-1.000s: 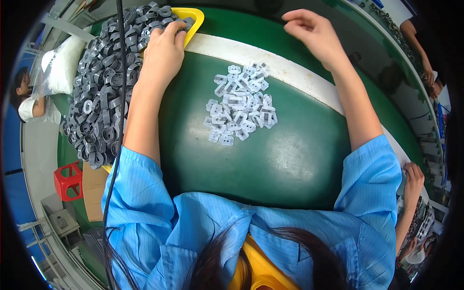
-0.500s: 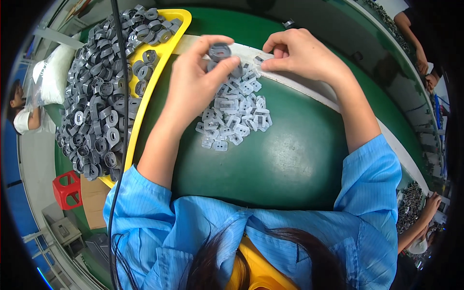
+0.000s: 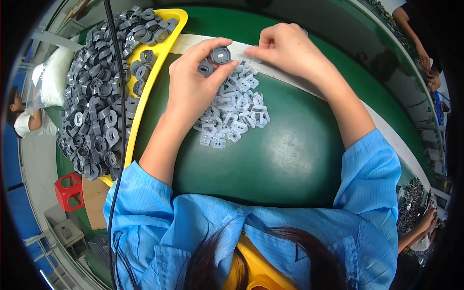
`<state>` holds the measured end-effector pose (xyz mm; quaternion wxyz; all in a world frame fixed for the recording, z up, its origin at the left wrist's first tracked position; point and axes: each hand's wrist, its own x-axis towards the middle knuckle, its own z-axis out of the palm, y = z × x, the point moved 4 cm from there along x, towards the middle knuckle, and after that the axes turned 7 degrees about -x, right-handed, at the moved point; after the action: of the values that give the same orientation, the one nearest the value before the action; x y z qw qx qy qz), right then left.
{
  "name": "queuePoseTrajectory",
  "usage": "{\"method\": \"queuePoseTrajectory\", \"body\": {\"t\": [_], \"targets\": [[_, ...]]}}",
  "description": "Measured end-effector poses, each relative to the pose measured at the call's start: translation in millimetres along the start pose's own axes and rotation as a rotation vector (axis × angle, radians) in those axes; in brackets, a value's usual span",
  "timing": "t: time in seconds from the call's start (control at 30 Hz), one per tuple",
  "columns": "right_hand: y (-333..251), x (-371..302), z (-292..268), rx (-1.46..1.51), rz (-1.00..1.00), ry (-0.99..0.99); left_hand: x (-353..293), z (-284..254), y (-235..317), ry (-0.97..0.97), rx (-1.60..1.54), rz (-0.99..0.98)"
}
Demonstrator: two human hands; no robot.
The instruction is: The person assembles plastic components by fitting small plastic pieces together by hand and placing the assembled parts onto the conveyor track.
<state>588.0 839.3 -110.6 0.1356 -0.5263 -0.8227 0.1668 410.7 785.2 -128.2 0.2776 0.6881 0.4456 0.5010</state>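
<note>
The grey ring (image 3: 221,54) sits up in my left hand (image 3: 191,79), gripped between forefinger and thumb, above the table and just beyond the far end of the heap of clear pieces (image 3: 227,113). From my right hand (image 3: 295,50) it lies to the left, at nearly the same height in view — near, with a gap between the ring and my right thumb tip. The left is plainly the nearer hand, as it touches the ring. The ring looks almost round, so I can name no sure long axis; a pale patch on its face runs roughly left to right, and whether that is an opening or a part set in it I cannot tell.

My left forearm slants up and to the right, the forefinger arched over the ring's far side and the thumb at its near side. A second grey ring (image 3: 205,68) rests in the crook of the same hand, toward the palm.

My right forearm slants up and to the left, back of the hand uppermost, thumb and fingers drawn together over the white strip (image 3: 309,85). Something faint blurs under the thumb — I cannot tell if I pinch a clear piece. The yellow tray (image 3: 153,79) of rings stands left of both hands.
</note>
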Motion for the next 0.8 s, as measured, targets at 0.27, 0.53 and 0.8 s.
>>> {"method": "queuePoseTrajectory", "body": {"t": [0.27, 0.53, 0.8], "targets": [[8, -4, -9, 0.418, 0.03, -0.189, -1, 6, 4, 0.048, 0.126, 0.124], [-32, -16, 3, 0.476, -0.108, 0.209, -1, 7, 1, 0.069, 0.042, 0.161], [-31, -14, 27, 0.787, -0.105, 0.209, -4, 1, -2, 0.121, -0.115, 0.05]]}}
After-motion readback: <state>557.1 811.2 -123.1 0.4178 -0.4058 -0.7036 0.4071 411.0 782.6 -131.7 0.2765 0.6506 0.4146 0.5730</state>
